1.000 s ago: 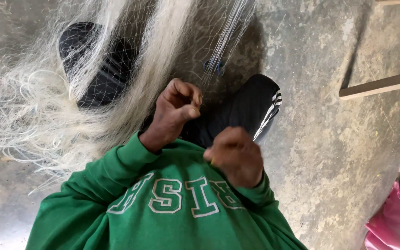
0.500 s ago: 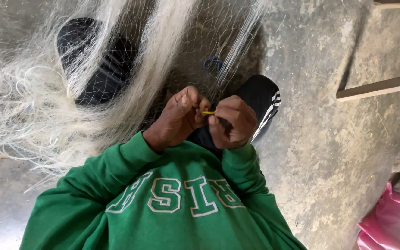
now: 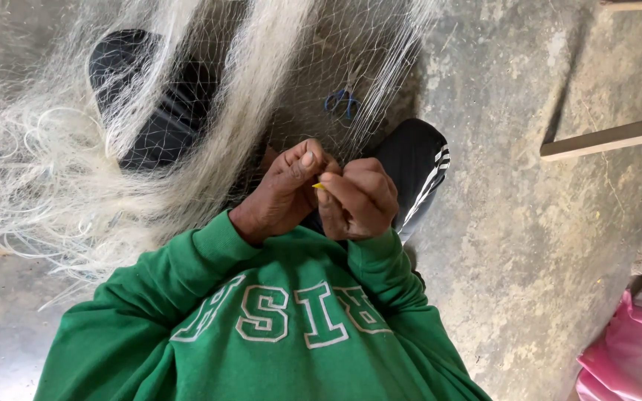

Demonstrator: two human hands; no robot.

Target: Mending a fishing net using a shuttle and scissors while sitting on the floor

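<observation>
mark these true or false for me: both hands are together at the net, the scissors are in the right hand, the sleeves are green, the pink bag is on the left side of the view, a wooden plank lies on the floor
1. Both hands meet at the fishing net: true. The left hand and right hand are pressed together in front of the mesh, with a small yellow tool showing between the fingers.
2. The scissors are in the right hand: false. The blue-handled scissors lie apart from the hands, behind the mesh.
3. The sleeves are green: true. The sweatshirt is green.
4. The pink bag is on the left side of the view: false. The pink plastic bag is at the lower right.
5. A wooden plank lies on the floor: true. The plank rests on the concrete floor at the right.
</observation>
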